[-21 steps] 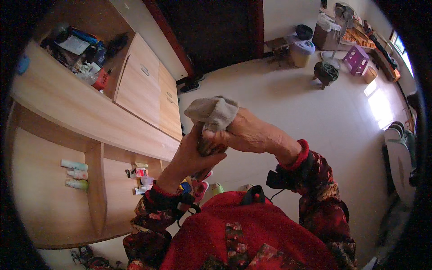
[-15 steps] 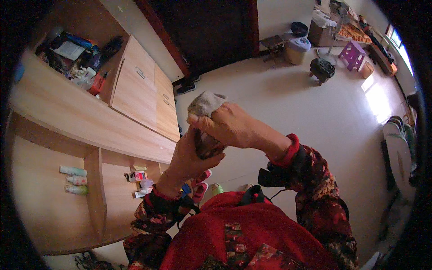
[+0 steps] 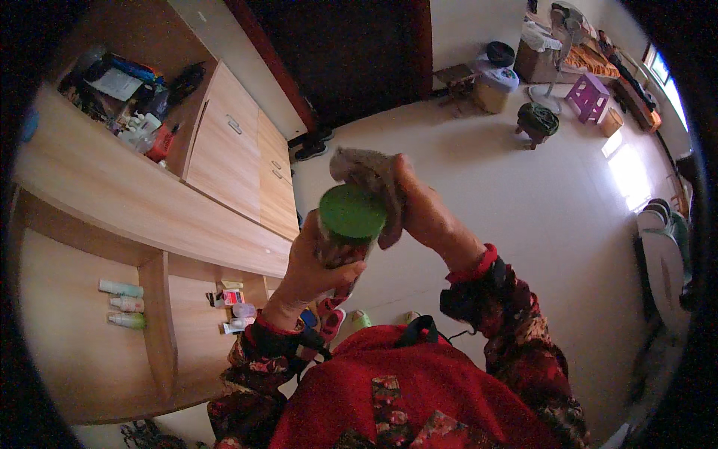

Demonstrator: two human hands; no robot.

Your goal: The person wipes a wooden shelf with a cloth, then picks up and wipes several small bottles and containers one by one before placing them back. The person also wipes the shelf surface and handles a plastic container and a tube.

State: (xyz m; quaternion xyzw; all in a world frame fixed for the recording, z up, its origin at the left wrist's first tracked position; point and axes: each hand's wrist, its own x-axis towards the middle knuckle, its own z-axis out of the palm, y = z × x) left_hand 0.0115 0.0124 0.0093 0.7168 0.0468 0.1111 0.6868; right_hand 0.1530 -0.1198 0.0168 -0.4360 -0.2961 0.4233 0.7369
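Observation:
A jar with a round green lid [image 3: 352,212] is wrapped in the fingers of my left hand [image 3: 305,271]. Its body below the lid looks clear with something dark inside; my fingers hide much of it. My right hand [image 3: 430,213] grips a grey cloth [image 3: 365,165], which lies against the far and right side of the jar. Part of the cloth hangs down beside the lid.
On the left stands a wooden cabinet [image 3: 232,142] with open shelves, several bottles [image 3: 127,303] and small packages. Farther off are a purple stool [image 3: 588,97], a dark-topped low stool [image 3: 537,120], a lidded bucket [image 3: 495,86] and a standing fan [image 3: 565,26].
The cloth has come off the top of the jar, and the green lid now shows. My right hand has shifted rightward with the cloth to the jar's side.

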